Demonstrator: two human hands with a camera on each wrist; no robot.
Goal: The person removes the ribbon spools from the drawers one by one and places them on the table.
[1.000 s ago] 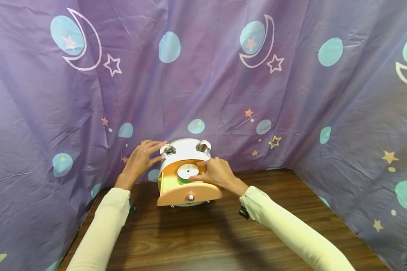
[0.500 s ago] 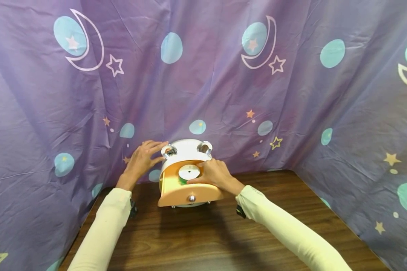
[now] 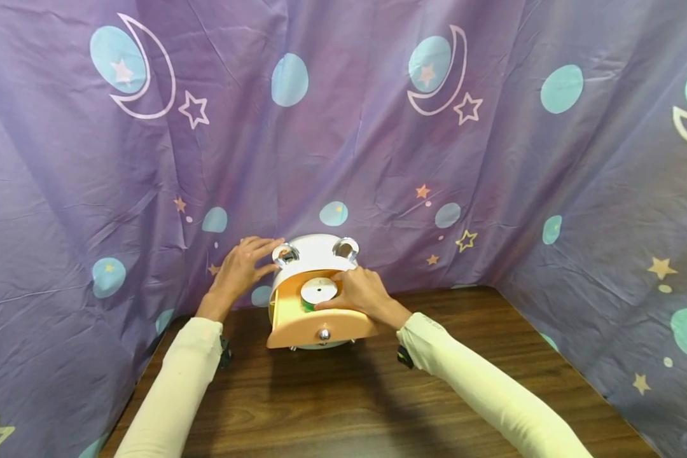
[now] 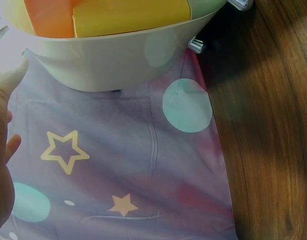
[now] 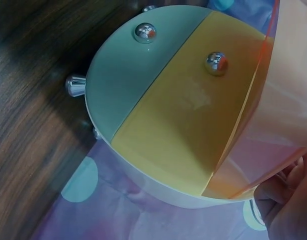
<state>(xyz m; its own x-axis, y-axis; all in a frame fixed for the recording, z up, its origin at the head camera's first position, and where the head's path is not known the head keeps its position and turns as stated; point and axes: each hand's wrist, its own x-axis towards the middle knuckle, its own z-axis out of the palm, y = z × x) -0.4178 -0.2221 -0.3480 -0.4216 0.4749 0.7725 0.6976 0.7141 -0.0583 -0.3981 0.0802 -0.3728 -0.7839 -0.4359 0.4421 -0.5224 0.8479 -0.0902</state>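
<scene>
A small rounded white drawer cabinet (image 3: 315, 248) with two silver bell-shaped knobs on top stands at the back of the table. Its orange top drawer (image 3: 298, 333) is pulled out. My left hand (image 3: 236, 272) holds the cabinet's left silver bell (image 3: 285, 256), thumb below and fingers above. In the open drawer lies a round white disc (image 3: 315, 290) with a green side and a small dark centre. My right hand (image 3: 363, 292) grips this disc at its right edge, thumb at the front; some fingers are hidden. The right wrist view shows shut yellow (image 5: 173, 105) and green drawers (image 5: 133, 75).
The cabinet stands on short silver feet on a dark wooden table (image 3: 332, 407). A purple cloth (image 3: 343, 146) with moons and stars hangs close behind it and along both sides. The open drawer juts out toward me.
My right thumb has slid slightly left along the front of the disc, and the right wrist has shifted a little left. The left hand stays at the bell.
</scene>
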